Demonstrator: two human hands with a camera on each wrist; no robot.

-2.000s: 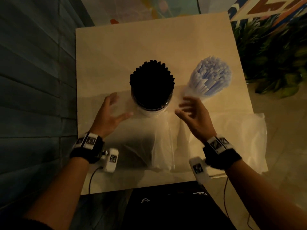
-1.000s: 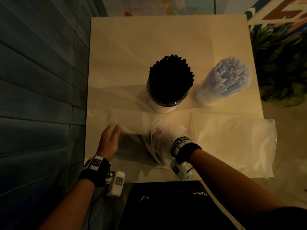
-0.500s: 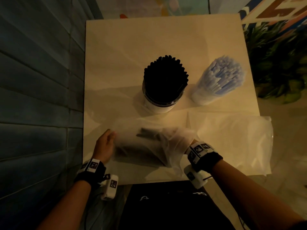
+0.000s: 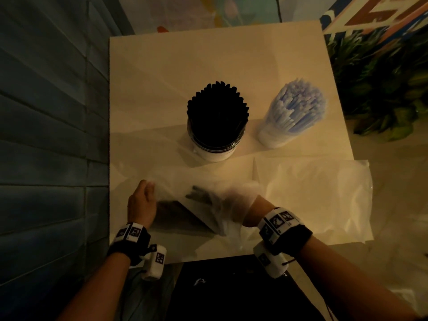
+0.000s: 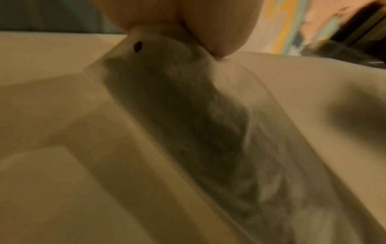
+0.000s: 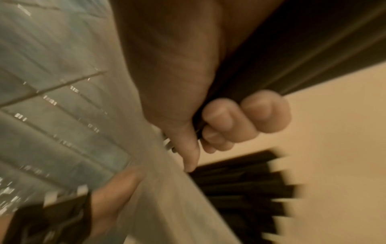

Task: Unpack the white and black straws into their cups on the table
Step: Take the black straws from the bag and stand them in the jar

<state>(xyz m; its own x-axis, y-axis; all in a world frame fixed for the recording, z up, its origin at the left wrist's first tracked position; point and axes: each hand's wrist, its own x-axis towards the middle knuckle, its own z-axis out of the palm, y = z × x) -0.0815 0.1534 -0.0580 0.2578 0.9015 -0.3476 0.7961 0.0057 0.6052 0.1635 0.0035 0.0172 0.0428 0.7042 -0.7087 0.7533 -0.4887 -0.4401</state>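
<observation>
Right hand [image 4: 231, 202] deeper in bag [image 4: 185, 193], fingers gripping black straws [image 6: 240, 186], left hand [image 4: 141, 205] pinching bag

Dim, warm-toned light throughout; both wrist views are blurred, the head view's edges darkened.

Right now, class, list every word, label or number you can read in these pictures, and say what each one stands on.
No text can be read.
Wristband tags: black-and-white square codes, no letters.
Painted sign at top right: large letter shapes, cut off, unreadable.
Dark item at table edge: small white mark, too small to read.
</observation>
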